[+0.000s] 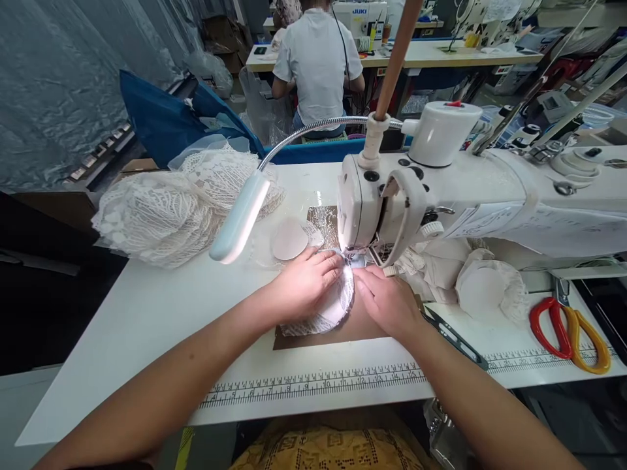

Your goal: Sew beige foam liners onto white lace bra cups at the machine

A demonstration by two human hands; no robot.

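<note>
A round, pale lace-covered cup point(337, 303) lies under the needle end of a white sewing machine point(365, 202). Across its upper left side rests my left hand point(311, 281), fingers stretched out and laid flat on the fabric. At the cup's right edge, close to the needle, my right hand point(389, 297) has its thumb and forefinger drawn together on the rim. The fingertips partly hide what they grip. Beneath the cup is a brown sheet point(360, 326) on the table. Light shines on the stitching spot.
Bundled lace pieces point(161, 212) sit at left, below a lamp point(240, 219). More fabric cups point(482, 287) lie at right, near thread snips point(455, 339) and scissors point(568, 329). A ruler strip point(313, 385) runs along the front edge. A person point(318, 65) sits beyond.
</note>
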